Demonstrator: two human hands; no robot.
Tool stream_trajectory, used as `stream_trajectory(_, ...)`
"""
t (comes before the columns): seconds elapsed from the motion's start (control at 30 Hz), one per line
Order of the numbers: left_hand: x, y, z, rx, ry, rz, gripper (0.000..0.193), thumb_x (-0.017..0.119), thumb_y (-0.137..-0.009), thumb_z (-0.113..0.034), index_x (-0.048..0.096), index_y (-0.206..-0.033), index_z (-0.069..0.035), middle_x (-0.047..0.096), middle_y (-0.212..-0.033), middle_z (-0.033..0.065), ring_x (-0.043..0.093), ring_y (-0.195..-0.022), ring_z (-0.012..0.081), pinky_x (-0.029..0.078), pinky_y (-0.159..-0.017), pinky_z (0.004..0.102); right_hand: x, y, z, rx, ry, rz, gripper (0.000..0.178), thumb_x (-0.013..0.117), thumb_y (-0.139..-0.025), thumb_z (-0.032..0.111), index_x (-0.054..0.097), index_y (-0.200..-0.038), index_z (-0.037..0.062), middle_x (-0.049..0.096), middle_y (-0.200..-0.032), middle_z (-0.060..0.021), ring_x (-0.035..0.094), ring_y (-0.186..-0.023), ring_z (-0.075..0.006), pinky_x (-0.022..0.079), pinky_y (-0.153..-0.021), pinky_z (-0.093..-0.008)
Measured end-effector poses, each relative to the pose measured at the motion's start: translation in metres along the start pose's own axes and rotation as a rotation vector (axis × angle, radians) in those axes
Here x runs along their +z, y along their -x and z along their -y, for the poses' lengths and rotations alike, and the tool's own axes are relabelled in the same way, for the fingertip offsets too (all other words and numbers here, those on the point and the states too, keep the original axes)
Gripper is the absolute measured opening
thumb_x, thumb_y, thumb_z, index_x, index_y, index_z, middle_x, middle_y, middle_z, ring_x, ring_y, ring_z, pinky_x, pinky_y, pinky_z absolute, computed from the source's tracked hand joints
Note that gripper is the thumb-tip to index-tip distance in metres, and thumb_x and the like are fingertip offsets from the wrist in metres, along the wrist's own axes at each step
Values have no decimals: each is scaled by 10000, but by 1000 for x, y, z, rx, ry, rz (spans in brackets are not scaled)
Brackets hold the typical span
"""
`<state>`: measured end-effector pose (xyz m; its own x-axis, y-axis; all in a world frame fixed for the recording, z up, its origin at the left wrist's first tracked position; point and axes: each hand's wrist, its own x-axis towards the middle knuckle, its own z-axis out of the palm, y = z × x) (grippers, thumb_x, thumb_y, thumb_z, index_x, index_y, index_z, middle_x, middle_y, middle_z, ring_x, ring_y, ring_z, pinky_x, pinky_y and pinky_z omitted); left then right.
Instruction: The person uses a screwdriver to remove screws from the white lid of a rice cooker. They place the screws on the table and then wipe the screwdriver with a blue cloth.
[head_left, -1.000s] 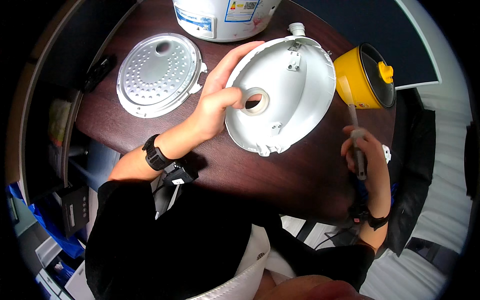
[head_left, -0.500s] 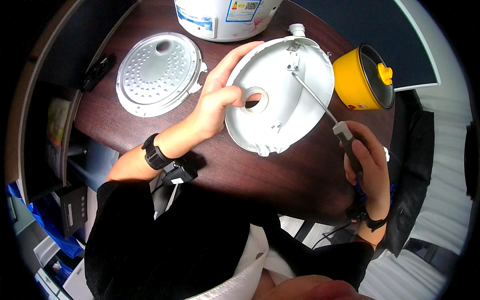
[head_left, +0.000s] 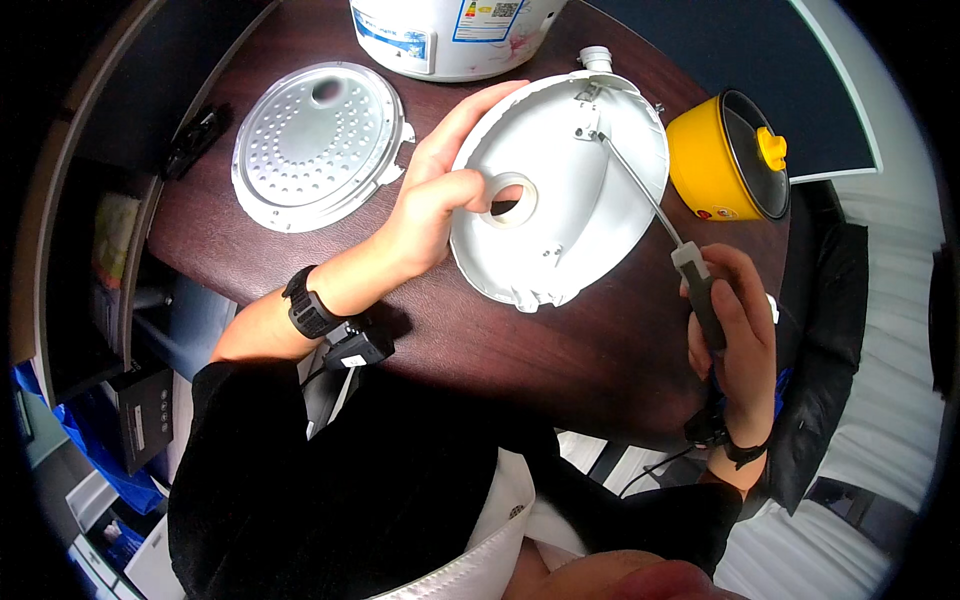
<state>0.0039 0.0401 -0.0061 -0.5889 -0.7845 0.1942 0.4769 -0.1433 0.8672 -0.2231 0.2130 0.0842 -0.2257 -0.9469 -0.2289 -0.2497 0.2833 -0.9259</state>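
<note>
White cooker lid (head_left: 570, 190): round plastic shell, inner side up, tilted on the dark wooden tabletop (head_left: 520, 350) near its middle. Left hand (head_left: 435, 195): grip closed on the lid's left rim, thumb at the central ring hole. Right hand (head_left: 735, 330): grip wrapped around the dark handle of a screwdriver (head_left: 655, 205), whose thin shaft reaches up-left to a small bracket near the lid's top edge. Perforated metal plate (head_left: 315, 145): lies flat, left of the lid, apart from it. White cooker body (head_left: 450, 30): at the tabletop's far edge. Yellow pot (head_left: 725, 155) with glass lid: just right of the white lid.
</note>
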Motion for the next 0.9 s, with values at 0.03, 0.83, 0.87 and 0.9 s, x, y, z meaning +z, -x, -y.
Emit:
stream_trajectory(0.03, 1, 0, 0, -1, -1, 0, 811, 454, -566, -65, 389, -1374, -20, 505, -1251, 122, 503, -1119, 179, 460, -890, 242, 0, 0, -1, -1, -10, 2, 283, 410, -981, 176, 470, -1217, 32, 588, -940, -107, 510, -447, -82, 360, -368, -180)
stream_trajectory(0.83, 0, 3, 2, -2, -28, 14, 853, 443, -580, -68, 344, -1427, -72, 496, -1267, 77, 495, -1092, 131, 463, -825, 221, 11, 0, 17, 109, 97, 55, 282, 397, -1006, 255, 449, -1206, 63, 576, -917, -47, 385, -406, -12, 242, -348, -151)
stream_trajectory(0.87, 0, 2, 3, -2, -23, 19, 856, 442, -581, -66, 341, -1431, -78, 498, -1266, 72, 495, -1088, 127, 464, -816, 217, 12, 0, 18, 114, 112, 61, 281, 394, -1007, 258, 448, -1202, 63, 575, -916, -44, 383, -412, -6, 238, -350, -148)
stream_trajectory(0.9, 0, 3, 2, -7, -38, 14, 854, 442, -582, -65, 343, -1430, -78, 500, -1265, 73, 496, -1088, 127, 465, -818, 219, 11, -2, 22, 133, 151, 72, 263, 410, -1001, 231, 454, -1197, 61, 575, -925, -45, 420, -453, -16, 283, -385, -151)
